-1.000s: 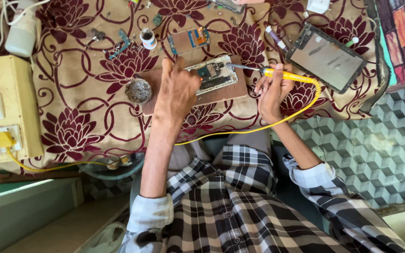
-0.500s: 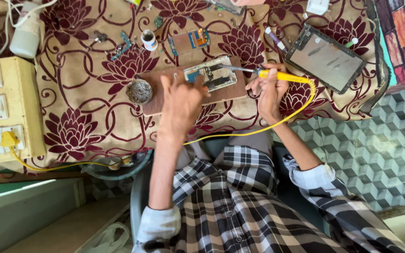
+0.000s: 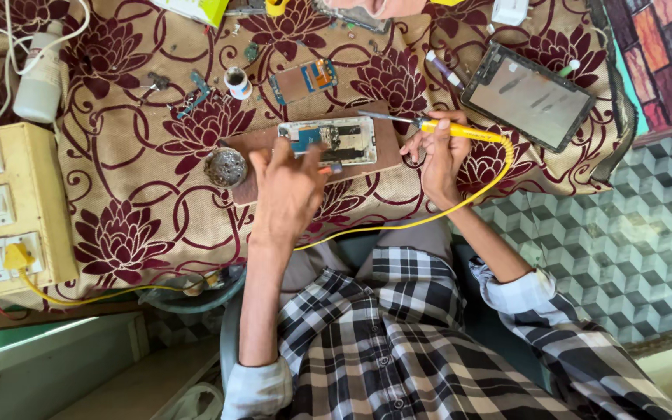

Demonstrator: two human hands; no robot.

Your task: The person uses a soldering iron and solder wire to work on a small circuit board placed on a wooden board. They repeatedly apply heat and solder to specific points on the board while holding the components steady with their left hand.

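A table covered in a maroon-flowered cloth (image 3: 141,225) carries the work. Near its middle a brown wooden board (image 3: 386,148) lies flat, and on it rests an opened phone (image 3: 328,140) with its circuit parts showing. Just off the board's left end sits a round tin of dull metal wool (image 3: 225,166). Toward the far edge lie a small circuit board (image 3: 302,79), a small white pot (image 3: 236,82) and blue tweezers (image 3: 194,92); a white bottle (image 3: 40,82) stands near the far left corner. A cream switchboard (image 3: 5,210) fills the left edge, with a yellow plug (image 3: 15,255) in it. A tablet screen (image 3: 528,97) lies at the right edge.

The left hand (image 3: 288,194) hovers over the board's near edge, fingers spread and loosely curled; whether it pinches anything, I cannot tell. The right hand (image 3: 439,152) is closed round the yellow soldering iron (image 3: 449,128), whose tip points left to the phone's right end. Its yellow cord (image 3: 398,224) loops past the wrist across the near edge.
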